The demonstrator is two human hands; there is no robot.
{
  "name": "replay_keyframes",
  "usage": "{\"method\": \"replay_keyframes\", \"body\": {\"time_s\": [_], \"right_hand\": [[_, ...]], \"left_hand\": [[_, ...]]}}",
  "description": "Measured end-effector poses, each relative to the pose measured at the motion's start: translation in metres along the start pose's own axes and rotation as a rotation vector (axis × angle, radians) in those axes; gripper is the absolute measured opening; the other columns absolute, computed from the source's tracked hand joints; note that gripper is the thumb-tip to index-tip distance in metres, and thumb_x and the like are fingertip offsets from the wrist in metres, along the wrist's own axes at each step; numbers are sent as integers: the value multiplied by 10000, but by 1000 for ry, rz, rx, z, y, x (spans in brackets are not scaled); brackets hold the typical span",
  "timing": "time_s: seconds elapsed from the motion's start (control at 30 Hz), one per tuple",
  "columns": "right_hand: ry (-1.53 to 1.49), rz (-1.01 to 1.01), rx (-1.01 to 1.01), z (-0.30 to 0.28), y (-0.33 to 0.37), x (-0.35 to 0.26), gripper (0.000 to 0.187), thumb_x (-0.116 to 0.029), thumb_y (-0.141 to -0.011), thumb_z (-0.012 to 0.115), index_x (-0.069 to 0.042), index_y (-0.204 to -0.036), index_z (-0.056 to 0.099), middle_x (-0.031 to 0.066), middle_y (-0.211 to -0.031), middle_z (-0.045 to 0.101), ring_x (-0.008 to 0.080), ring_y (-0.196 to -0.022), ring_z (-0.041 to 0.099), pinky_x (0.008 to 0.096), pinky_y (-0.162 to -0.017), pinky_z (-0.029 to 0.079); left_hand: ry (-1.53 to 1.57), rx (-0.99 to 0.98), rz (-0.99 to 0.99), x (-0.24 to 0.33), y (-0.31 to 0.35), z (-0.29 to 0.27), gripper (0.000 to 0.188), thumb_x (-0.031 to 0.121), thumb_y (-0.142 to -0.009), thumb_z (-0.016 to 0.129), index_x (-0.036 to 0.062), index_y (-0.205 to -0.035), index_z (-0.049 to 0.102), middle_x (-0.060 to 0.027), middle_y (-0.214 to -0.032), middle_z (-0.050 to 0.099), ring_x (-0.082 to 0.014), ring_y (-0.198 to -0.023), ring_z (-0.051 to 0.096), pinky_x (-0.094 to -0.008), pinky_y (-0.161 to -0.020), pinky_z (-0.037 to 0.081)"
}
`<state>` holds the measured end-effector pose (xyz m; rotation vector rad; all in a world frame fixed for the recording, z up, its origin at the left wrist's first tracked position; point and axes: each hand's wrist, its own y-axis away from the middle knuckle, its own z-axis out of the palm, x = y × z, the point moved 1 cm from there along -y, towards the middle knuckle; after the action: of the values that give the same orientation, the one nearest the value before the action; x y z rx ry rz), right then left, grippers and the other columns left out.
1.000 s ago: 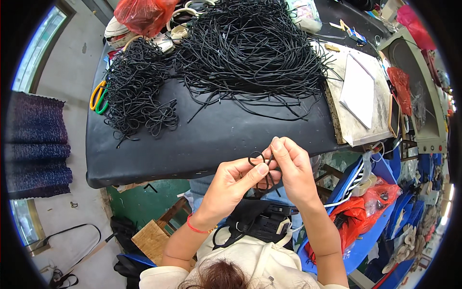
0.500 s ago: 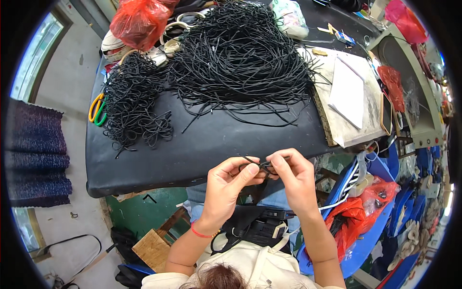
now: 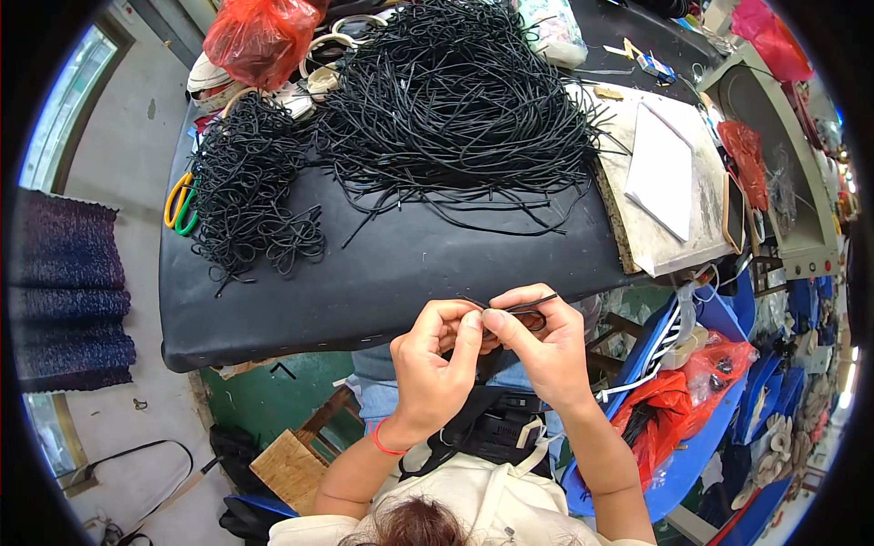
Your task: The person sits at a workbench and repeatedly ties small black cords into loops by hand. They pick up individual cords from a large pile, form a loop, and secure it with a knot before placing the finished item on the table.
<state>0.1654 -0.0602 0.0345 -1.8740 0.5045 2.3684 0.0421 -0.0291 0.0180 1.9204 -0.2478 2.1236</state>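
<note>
A short black cord (image 3: 535,318) is pinched between my two hands at the table's front edge. My left hand (image 3: 435,350) has thumb and fingertips pressed together on it. Right beside, my right hand (image 3: 539,341) grips the cord too, with a loop and a loose end sticking out past its fingers. The thumbs nearly touch, and the part between the fingertips is mostly hidden. Beyond the hands a large heap of straight black cords (image 3: 455,118) lies on the black table (image 3: 401,273). A smaller pile of looped, tangled black cords (image 3: 250,182) lies to its left.
Scissors with yellow and green handles (image 3: 182,205) lie at the table's left edge. A red plastic bag (image 3: 264,41) sits at the back left. On the right, white paper (image 3: 660,173) rests on a board beside a phone (image 3: 734,214). A blue bin (image 3: 687,464) holds red bags.
The small open loop between my hands has drawn out of sight. My thumbs have come closer together, and a cord loop and end now show over my right fingers.
</note>
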Motion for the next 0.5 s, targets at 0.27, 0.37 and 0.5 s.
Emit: {"method": "replay_keyframes", "body": {"time_s": [0.27, 0.37, 0.5], "right_hand": [[-17, 67, 3, -3, -2, 2, 135, -121, -862, 597, -2, -926, 595, 30, -789, 609, 60, -706, 551, 204, -632, 460], [16, 40, 12, -6, -4, 5, 167, -169, -884, 573, -7, -905, 605, 10, -770, 595, 41, -668, 509, 193, -605, 425], [108, -35, 29, -5, -4, 3, 170, -170, -884, 577, -3, -873, 602, -5, -732, 579, 31, -652, 489, 185, -584, 405]], "left_hand": [[18, 12, -38, 2, -4, -7, 106, 56, -908, 482, -34, -956, 514, -94, -777, 619, -115, -682, 616, -226, -615, 512], [163, -88, -195, 10, -8, -10, 136, 95, -883, 551, -31, -933, 557, -57, -762, 628, -84, -700, 606, -219, -624, 513], [169, -286, -343, 8, -16, -16, 178, 147, -877, 579, -14, -952, 570, -37, -768, 613, -74, -670, 585, -207, -608, 501]]}}
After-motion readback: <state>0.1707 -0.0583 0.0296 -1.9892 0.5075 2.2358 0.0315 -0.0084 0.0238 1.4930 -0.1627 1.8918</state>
